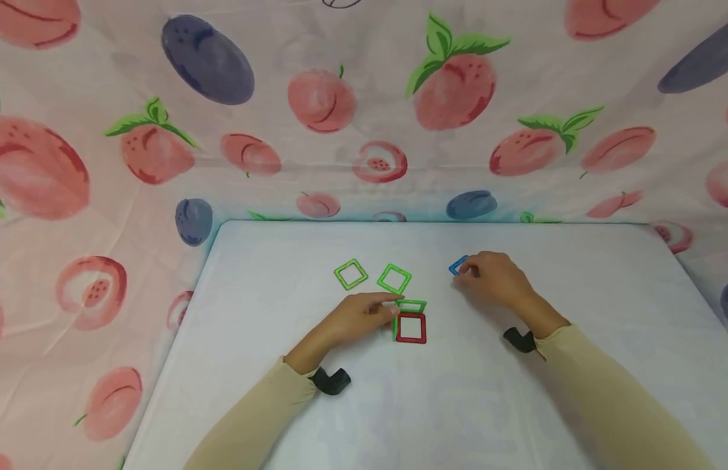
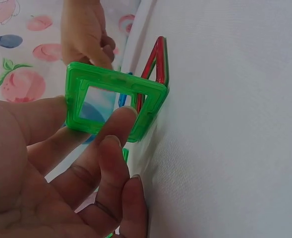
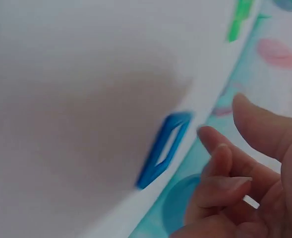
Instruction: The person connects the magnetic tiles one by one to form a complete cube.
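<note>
My left hand [image 1: 360, 313] pinches a green square magnetic tile [image 2: 72, 94], thumb at one edge and fingers at the other. It adjoins a red square tile [image 1: 411, 340] whose joint is partly hidden. Behind the red tile, another green tile [image 1: 415, 302] stands tilted, close to the left fingertips. To the right, my right hand [image 1: 497, 277] hovers by a blue square tile [image 1: 454, 269]. In the right wrist view a gap shows between its thumb and forefinger, and the slightly blurred blue tile [image 3: 154, 151] is apart from them.
Two more green square tiles, one on the left [image 1: 341, 279] and one nearer the middle [image 1: 388, 288], lie flat beyond the left hand. The white table [image 1: 469, 405] ends at a fruit-print cloth [image 1: 269, 117] behind and at the sides.
</note>
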`<action>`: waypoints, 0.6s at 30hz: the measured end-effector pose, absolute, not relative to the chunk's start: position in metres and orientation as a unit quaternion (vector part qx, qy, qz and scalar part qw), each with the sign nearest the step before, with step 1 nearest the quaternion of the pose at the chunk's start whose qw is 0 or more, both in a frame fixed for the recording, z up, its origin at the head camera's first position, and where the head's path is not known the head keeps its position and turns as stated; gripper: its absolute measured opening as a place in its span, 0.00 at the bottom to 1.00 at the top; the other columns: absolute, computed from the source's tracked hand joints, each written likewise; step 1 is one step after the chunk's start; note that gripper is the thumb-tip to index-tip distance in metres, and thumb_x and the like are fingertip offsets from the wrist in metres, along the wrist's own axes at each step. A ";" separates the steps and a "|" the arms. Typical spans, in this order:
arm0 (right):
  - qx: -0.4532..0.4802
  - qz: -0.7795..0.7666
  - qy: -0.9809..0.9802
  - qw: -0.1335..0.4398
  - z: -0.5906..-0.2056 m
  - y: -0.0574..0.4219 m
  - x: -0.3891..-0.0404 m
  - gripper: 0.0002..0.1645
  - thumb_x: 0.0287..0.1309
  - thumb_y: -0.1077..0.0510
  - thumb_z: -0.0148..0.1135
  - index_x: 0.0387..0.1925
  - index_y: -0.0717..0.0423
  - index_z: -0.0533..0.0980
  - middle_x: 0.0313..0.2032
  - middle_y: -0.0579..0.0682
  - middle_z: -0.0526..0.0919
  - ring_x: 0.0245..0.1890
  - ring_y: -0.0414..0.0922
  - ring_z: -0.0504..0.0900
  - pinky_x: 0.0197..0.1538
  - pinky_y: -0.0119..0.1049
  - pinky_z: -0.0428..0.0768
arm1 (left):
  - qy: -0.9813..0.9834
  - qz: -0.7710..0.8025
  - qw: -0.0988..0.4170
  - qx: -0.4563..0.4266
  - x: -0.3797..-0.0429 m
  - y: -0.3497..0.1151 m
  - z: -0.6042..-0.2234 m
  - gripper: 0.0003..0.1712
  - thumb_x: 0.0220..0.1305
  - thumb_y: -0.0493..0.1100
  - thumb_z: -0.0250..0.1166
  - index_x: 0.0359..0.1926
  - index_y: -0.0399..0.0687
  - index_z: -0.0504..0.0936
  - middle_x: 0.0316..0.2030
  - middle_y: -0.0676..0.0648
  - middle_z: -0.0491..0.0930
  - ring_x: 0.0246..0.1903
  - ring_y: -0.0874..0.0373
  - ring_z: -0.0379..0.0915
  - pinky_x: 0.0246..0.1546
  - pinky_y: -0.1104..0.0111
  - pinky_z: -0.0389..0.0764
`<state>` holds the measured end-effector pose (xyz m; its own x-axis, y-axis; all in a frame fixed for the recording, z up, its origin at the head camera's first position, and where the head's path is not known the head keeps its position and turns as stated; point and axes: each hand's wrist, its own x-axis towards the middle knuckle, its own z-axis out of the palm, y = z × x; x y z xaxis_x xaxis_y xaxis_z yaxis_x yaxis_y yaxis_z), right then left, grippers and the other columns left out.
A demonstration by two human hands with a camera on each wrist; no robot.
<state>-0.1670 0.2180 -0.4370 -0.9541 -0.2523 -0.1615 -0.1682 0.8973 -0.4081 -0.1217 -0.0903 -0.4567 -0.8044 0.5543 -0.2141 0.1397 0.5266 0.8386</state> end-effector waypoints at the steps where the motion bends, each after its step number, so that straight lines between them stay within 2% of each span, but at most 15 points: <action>1: -0.100 -0.188 0.970 0.115 -0.439 0.221 -0.169 0.17 0.63 0.48 0.69 0.44 0.56 0.86 0.33 0.50 0.83 0.35 0.47 0.78 0.37 0.41 0.78 | 0.842 0.440 0.236 0.205 -0.122 -0.090 -0.457 0.25 0.75 0.58 0.58 0.69 0.60 0.77 0.34 0.53 0.87 0.38 0.64 0.79 0.54 0.62 0.75; 4: -0.083 -0.168 0.973 0.136 -0.446 0.223 -0.174 0.18 0.61 0.46 0.71 0.42 0.57 0.85 0.36 0.51 0.86 0.37 0.48 0.80 0.38 0.44 0.81 | 0.842 0.440 0.236 0.206 -0.122 -0.091 -0.456 0.25 0.75 0.58 0.58 0.68 0.61 0.77 0.34 0.53 0.87 0.38 0.64 0.79 0.53 0.62 0.75; 7: -0.079 -0.155 0.974 0.146 -0.450 0.220 -0.175 0.16 0.63 0.47 0.70 0.38 0.56 0.84 0.35 0.51 0.86 0.35 0.48 0.80 0.37 0.44 0.81 | 0.841 0.440 0.236 0.207 -0.122 -0.091 -0.456 0.25 0.75 0.58 0.58 0.68 0.61 0.78 0.34 0.53 0.87 0.38 0.64 0.79 0.52 0.62 0.75; 11: -0.099 -0.130 0.973 0.163 -0.450 0.215 -0.170 0.13 0.66 0.50 0.67 0.33 0.55 0.83 0.31 0.49 0.84 0.31 0.46 0.78 0.34 0.41 0.79 | 0.842 0.442 0.231 0.204 -0.122 -0.091 -0.455 0.25 0.75 0.58 0.59 0.67 0.60 0.78 0.36 0.55 0.87 0.40 0.64 0.79 0.54 0.61 0.75; 18: -0.127 -0.166 0.962 0.178 -0.439 0.214 -0.151 0.15 0.69 0.52 0.63 0.27 0.55 0.77 0.24 0.47 0.76 0.25 0.43 0.72 0.29 0.36 0.70 | 0.848 0.439 0.227 0.190 -0.121 -0.090 -0.455 0.23 0.74 0.58 0.60 0.65 0.61 0.81 0.40 0.58 0.86 0.41 0.63 0.78 0.50 0.63 0.77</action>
